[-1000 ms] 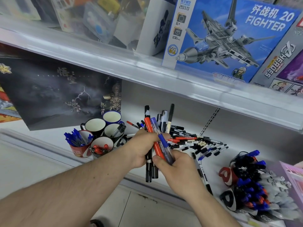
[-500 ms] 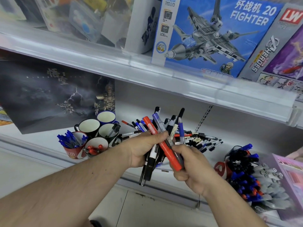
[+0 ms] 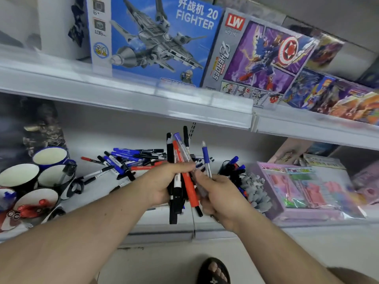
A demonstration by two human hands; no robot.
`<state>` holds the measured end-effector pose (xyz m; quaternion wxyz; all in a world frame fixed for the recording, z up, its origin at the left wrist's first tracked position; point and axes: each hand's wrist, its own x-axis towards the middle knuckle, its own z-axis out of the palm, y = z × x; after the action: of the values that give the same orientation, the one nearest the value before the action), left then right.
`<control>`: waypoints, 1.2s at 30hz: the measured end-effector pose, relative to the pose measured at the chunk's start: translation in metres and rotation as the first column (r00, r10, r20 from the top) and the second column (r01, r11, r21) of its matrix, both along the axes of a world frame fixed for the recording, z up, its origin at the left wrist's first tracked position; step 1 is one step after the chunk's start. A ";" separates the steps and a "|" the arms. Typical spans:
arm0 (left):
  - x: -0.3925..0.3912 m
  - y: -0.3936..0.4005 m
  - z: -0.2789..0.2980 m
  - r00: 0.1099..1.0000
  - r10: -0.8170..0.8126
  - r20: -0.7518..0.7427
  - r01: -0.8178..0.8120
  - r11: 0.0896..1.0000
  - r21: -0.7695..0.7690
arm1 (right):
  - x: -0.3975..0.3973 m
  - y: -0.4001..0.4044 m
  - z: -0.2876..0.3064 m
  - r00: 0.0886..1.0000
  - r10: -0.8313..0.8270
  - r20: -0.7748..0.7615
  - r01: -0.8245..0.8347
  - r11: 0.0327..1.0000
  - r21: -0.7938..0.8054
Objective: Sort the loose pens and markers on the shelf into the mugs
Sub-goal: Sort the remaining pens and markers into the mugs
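Pens and markers [image 3: 131, 160] lie in a loose heap on the lower shelf [image 3: 160, 222], just right of a cluster of mugs [image 3: 51, 177]; a bundle [image 3: 180, 181] of them stands upright in front of the heap, held above the shelf edge.

Left hand [image 3: 162, 185]: fingers curled round the bundle, thumb across its front near the top. Black barrels, an orange-red marker [image 3: 189, 191] and a clear blue-capped pen [image 3: 181, 146] fan out above the fist.

Right hand [image 3: 221, 195]: fingers curled, thumb and forefinger pinching a slim blue-grip pen [image 3: 206, 158], tip up, just right of the bundle. Whether the lower fingers also touch the bundle cannot be told.

Lower ends of the bundle hang below the left palm. Frame is motion-blurred; barrel print unreadable. Leftmost mugs are cut by the frame edge; one holds red caps [image 3: 30, 208].

Around: a second dark pile of capped markers [image 3: 235, 169] behind the right hand, grey caps [image 3: 256, 191] beside it, a pink packaged set [image 3: 303, 189] further right. Boxed brick kits, a blue fighter box [image 3: 155, 37] among them, on the upper shelf. A sandalled foot [image 3: 214, 270] on the floor below.
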<state>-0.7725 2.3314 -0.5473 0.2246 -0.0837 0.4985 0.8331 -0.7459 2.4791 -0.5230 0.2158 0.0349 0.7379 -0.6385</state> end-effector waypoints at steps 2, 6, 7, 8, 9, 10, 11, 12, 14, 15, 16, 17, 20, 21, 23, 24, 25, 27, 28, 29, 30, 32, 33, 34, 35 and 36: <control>-0.001 0.010 0.000 0.999 -0.041 -0.033 0.040 0.999 -0.016 | 0.000 0.014 0.000 0.998 -0.021 0.058 0.024 0.998 -0.064; -0.004 0.029 -0.001 0.995 -0.068 -0.069 0.065 0.997 -0.047 | 0.003 0.034 0.002 0.980 -0.074 0.185 0.110 0.975 -0.191; -0.004 0.033 -0.001 0.996 -0.060 -0.069 0.056 0.997 -0.056 | 0.003 0.038 0.001 0.976 -0.081 0.201 0.124 0.970 -0.209; -0.005 0.037 -0.001 0.996 -0.054 -0.069 0.049 0.997 -0.064 | 0.004 0.041 0.001 0.973 -0.087 0.215 0.135 0.965 -0.223; -0.005 0.040 -0.001 0.996 -0.051 -0.070 0.047 0.997 -0.066 | 0.004 0.044 0.002 0.969 -0.091 0.231 0.146 0.961 -0.237; -0.006 0.043 -0.001 0.996 -0.048 -0.069 0.043 0.996 -0.072 | 0.004 0.047 0.002 0.964 -0.091 0.248 0.155 0.955 -0.252; -0.006 0.045 -0.001 0.997 -0.045 -0.068 0.039 0.996 -0.083 | 0.004 0.050 0.001 0.961 -0.087 0.263 0.159 0.950 -0.268; -0.006 0.047 -0.001 0.997 -0.043 -0.069 0.036 0.995 -0.097 | 0.004 0.053 0.000 0.959 -0.087 0.270 0.165 0.946 -0.280; -0.006 0.050 -0.001 0.997 -0.033 -0.066 0.024 0.991 -0.130 | 0.004 0.060 -0.004 0.961 -0.133 0.241 0.194 0.949 -0.249; -0.006 0.052 -0.002 0.998 -0.021 -0.060 0.012 0.989 -0.150 | 0.004 0.063 -0.006 0.963 -0.188 0.193 0.227 0.953 -0.200; -0.007 0.052 -0.004 0.999 -0.002 -0.048 -0.007 0.985 -0.170 | 0.005 0.065 -0.008 0.959 -0.253 0.124 0.270 0.952 -0.142; -0.008 0.052 -0.006 0.999 0.020 -0.032 -0.026 0.981 -0.191 | 0.005 0.069 -0.010 0.947 -0.317 0.054 0.321 0.943 -0.092; -0.014 0.049 -0.013 0.993 0.115 0.019 -0.107 0.967 -0.232 | 0.002 0.087 -0.009 0.901 -0.426 -0.083 0.427 0.904 0.000; -0.015 0.048 -0.015 0.990 0.137 0.032 -0.125 0.963 -0.239 | -0.001 0.096 -0.008 0.889 -0.440 -0.126 0.447 0.894 0.027; -0.019 0.048 -0.019 0.986 0.165 0.035 -0.151 0.957 -0.247 | -0.007 0.114 -0.004 0.858 -0.459 -0.230 0.491 0.865 0.104; -0.020 0.049 -0.021 0.985 0.166 0.037 -0.151 0.955 -0.254 | -0.010 0.122 -0.002 0.841 -0.461 -0.284 0.512 0.847 0.143; -0.021 0.051 -0.023 0.987 0.157 0.039 -0.142 0.955 -0.259 | -0.013 0.130 0.001 0.824 -0.459 -0.333 0.532 0.829 0.174; -0.022 0.057 -0.023 0.993 0.110 0.043 -0.096 0.963 -0.252 | -0.021 0.145 0.007 0.794 -0.437 -0.422 0.567 0.782 0.257; -0.022 0.062 -0.023 0.995 0.089 0.046 -0.074 0.966 -0.248 | -0.025 0.151 0.011 0.787 -0.411 -0.461 0.577 0.755 0.311; -0.023 0.066 -0.023 0.996 0.077 0.052 -0.063 0.968 -0.241 | -0.030 0.158 0.015 0.785 -0.384 -0.486 0.579 0.733 0.356; -0.023 0.072 -0.022 0.996 0.072 0.057 -0.057 0.971 -0.231 | -0.035 0.165 0.019 0.783 -0.368 -0.502 0.581 0.719 0.381; -0.024 0.082 -0.020 0.996 0.069 0.053 -0.056 0.976 -0.212 | -0.045 0.179 0.025 0.770 -0.358 -0.528 0.599 0.690 0.407; -0.025 0.087 -0.020 0.997 0.063 0.052 -0.051 0.977 -0.208 | -0.049 0.187 0.026 0.762 -0.357 -0.540 0.611 0.673 0.418; -0.026 0.092 -0.020 0.997 0.056 0.052 -0.044 0.978 -0.206 | -0.053 0.192 0.028 0.754 -0.359 -0.550 0.621 0.662 0.420; -0.028 0.096 -0.022 0.997 0.051 0.055 -0.038 0.977 -0.208 | -0.056 0.197 0.028 0.746 -0.363 -0.559 0.629 0.658 0.414; -0.031 0.099 -0.023 0.997 0.049 0.060 -0.035 0.976 -0.213 | -0.059 0.201 0.026 0.739 -0.365 -0.567 0.635 0.658 0.404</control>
<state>-0.8030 2.4301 -0.5705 0.2129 -0.1448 0.5749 0.7767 -0.8054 2.6800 -0.4967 -0.1665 0.1615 0.8820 -0.4102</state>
